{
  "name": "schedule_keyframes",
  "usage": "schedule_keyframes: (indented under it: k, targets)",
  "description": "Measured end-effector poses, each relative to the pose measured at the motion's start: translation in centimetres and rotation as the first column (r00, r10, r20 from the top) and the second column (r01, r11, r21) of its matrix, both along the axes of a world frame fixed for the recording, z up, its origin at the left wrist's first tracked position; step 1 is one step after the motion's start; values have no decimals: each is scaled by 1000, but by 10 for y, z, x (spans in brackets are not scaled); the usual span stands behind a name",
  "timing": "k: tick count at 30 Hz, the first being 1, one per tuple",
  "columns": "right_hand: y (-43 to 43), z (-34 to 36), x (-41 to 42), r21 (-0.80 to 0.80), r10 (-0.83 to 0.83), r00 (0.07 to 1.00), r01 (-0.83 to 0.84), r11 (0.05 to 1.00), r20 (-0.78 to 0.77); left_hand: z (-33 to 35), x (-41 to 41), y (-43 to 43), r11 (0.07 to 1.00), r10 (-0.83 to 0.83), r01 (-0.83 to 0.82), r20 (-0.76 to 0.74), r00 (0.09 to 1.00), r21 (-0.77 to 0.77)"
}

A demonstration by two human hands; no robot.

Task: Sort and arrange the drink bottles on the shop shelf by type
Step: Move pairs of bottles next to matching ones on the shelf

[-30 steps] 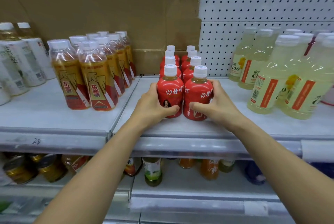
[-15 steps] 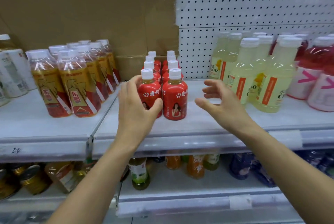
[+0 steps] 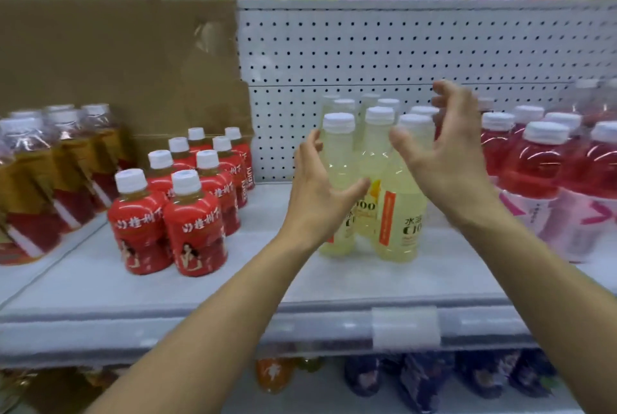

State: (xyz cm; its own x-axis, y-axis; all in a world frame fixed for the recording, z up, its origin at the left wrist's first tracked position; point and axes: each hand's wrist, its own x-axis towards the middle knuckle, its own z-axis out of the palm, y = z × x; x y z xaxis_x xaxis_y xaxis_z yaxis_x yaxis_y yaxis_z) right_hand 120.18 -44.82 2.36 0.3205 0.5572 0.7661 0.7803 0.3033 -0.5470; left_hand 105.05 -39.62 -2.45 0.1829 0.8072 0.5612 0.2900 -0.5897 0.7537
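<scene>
Pale yellow drink bottles (image 3: 402, 210) with white caps stand in rows at the middle of the white shelf (image 3: 233, 283). My left hand (image 3: 317, 193) is spread in front of the left front yellow bottle, holding nothing. My right hand (image 3: 444, 160) hovers with fingers spread by the right front yellow bottle, also holding nothing. Small red bottles (image 3: 170, 216) stand in two rows to the left, apart from both hands. Pink-red bottles (image 3: 547, 180) fill the right side. Amber bottles (image 3: 50, 176) stand at far left.
A cardboard sheet (image 3: 117, 66) leans behind the left bottles and a white pegboard (image 3: 400, 53) backs the right part. Snack packs lie on the shelf above. More bottles and dark packs sit on the shelf below. A price-tag holder (image 3: 405, 327) is on the front rail.
Both hands let go of the two front red bottles and moved right to the yellow bottles. My view swung right and up.
</scene>
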Motion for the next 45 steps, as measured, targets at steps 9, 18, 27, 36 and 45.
schedule_keyframes:
  k: [9, 18, 27, 36, 45]
  targets:
    - [8, 12, 39, -284, 53, 976, 9, 959, 212, 1, -13, 22, 982, 189, -188, -16, 982, 7]
    - [13, 36, 65, -289, -57, 925, 176, 941, 376, 27, 7, 17, 694, 536, -397, -63, 842, 601]
    - [56, 94, 62, -710, 249, 818, 250, 658, 519, 109, 63, 49, 986, 162, -44, -830, 533, 164]
    - [91, 109, 69, -745, 286, 796, 282, 604, 533, 133, -3, 79, 969, 155, -228, -958, 242, 99]
    - [147, 111, 76, -811, 339, 852, 156, 564, 399, 151, 1, 100, 970, 78, -243, -967, 241, 17]
